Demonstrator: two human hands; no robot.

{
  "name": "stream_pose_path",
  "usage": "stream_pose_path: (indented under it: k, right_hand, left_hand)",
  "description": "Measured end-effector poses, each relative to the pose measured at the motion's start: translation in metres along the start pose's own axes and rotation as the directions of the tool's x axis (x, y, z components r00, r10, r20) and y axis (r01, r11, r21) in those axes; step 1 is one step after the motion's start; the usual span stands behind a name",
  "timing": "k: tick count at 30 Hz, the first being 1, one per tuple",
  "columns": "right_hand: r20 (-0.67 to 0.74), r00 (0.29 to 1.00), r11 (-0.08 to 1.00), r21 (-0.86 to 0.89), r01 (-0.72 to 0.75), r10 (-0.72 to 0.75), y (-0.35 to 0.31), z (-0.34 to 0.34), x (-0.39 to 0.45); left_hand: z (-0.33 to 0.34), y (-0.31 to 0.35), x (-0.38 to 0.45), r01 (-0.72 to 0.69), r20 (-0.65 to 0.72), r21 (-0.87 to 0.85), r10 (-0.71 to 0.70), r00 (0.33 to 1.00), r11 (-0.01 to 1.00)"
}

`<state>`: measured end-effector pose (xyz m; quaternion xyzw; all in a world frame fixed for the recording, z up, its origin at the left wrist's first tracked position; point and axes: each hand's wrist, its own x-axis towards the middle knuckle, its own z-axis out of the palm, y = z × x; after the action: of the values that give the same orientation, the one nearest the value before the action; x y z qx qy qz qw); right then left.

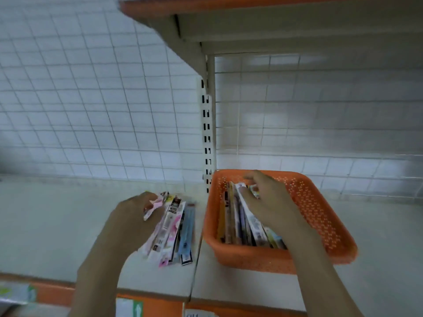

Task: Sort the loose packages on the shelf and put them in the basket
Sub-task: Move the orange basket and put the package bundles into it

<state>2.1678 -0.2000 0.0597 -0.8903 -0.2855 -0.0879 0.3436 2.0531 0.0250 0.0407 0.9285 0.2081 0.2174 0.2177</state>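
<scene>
**Asker:** What surrounds the hands?

**Describer:** Pale shop shelving [68,225] fills the view, backed by a white wire grid [91,99] over tiled wall, with a slotted upright post [207,133] in the middle and an orange-edged shelf [251,5] overhead. Orange price strips run along the front edge below.

**Asker:** Where are the packages?

**Describer:** A fanned stack of long, narrow loose packages [176,232], pink, white, black and blue, lies on the shelf left of centre. Just beside it, to the right, sits an orange perforated basket [320,216], with more packages [242,225] standing on edge inside, along its left half.

**Asker:** What is the left hand doing?

**Describer:** The left hand [135,216] rests on the left side of the loose stack, fingers curled around the upper end of a pink and white package [153,207].

**Asker:** And the right hand?

**Describer:** The right hand [265,202] reaches into the basket, fingers bent down among the upright packages, touching their top edges. The frame is blurred, so I cannot tell whether it pinches one or only presses against them.
</scene>
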Motion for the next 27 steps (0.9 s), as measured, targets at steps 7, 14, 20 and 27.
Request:
stream_pose_path:
  k: [7,14,20,27]
  right_hand:
    - [0.108,0.988,0.994,-0.001,0.11,-0.109,-0.08,0.075,0.03]
    - [0.249,0.967,0.989,-0.15,-0.014,0.052,-0.116,0.165,0.034]
    - [0.214,0.883,0.888,-0.302,-0.347,0.418,-0.11,0.2,0.021]
    - [0.236,0.823,0.852,-0.23,-0.47,0.517,-0.112,0.209,0.02]
  left_hand:
    - [-0.044,-0.078,0.011,0.124,-0.082,0.035,-0.121,0.989,0.992]
    - [-0.063,-0.152,0.026,0.16,-0.049,0.028,-0.158,0.986,0.987]
    - [-0.056,-0.199,0.045,0.178,0.052,0.072,-0.182,0.982,0.981]
    - [-0.023,-0.196,0.062,0.098,0.262,0.06,-0.11,0.959,0.993]
